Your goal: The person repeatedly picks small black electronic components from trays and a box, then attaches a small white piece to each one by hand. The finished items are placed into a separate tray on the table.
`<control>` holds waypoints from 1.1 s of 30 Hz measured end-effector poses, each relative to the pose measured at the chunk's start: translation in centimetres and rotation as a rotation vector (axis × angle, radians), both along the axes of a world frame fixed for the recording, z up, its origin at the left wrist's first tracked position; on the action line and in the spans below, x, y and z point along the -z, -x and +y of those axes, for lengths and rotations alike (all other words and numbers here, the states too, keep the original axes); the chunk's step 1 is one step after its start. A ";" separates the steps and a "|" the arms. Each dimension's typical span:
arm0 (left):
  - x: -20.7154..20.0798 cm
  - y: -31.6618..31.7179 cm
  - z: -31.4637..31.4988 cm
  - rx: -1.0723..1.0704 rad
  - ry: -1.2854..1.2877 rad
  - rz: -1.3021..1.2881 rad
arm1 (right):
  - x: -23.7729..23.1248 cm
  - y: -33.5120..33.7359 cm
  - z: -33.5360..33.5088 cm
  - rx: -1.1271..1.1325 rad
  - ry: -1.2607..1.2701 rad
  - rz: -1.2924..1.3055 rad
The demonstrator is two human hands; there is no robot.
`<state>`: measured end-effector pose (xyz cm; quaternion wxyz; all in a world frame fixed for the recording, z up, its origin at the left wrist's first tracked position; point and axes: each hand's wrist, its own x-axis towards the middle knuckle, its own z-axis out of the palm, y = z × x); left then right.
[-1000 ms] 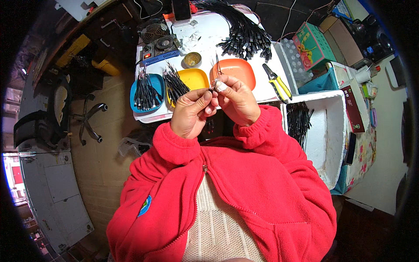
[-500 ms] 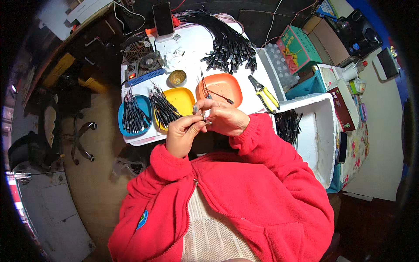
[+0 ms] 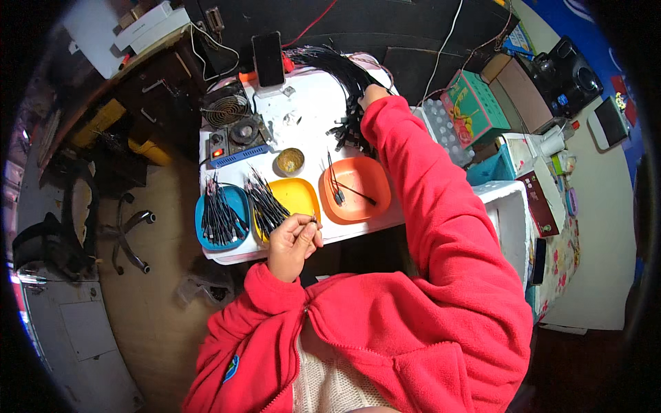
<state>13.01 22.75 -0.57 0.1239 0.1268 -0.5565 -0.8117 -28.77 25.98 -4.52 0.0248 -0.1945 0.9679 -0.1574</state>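
My left hand (image 3: 292,242) is closed in a pinch at the front edge of the table, by the yellow tray (image 3: 297,197). A tiny thing shows at its fingertips, too small to name. My right arm stretches far forward, and my right hand (image 3: 372,95) is at the big bundle of black cables (image 3: 335,67) at the back of the table. The fingers of that hand are mostly hidden. In the orange tray (image 3: 365,212) lie a few short black cables (image 3: 337,195). More black cables (image 3: 220,219) fill the blue tray (image 3: 200,219), and others (image 3: 267,206) lean in the yellow one.
A small round bowl (image 3: 290,162) stands behind the yellow tray. Left of it are a blue-fronted device (image 3: 239,155) with a lit red switch and a fan grille (image 3: 226,109). A phone (image 3: 268,59) stands at the back. A white foam box (image 3: 508,206) is at the right.
My hands have come apart. The right one has gone forward to the cable bundle, while the left has stayed near the table's front edge, still pinching. The view has shifted slightly.
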 end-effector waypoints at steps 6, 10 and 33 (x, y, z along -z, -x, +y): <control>0.2 0.0 -0.3 0.000 0.053 -0.029 | 0.8 0.6 0.8 0.068 0.154 0.168; 0.1 0.0 0.0 0.034 0.031 -0.038 | 0.6 1.0 2.1 0.072 0.038 0.106; -2.6 -0.6 -0.1 -0.044 -0.173 0.072 | -6.7 -3.5 7.1 -0.256 0.503 -0.020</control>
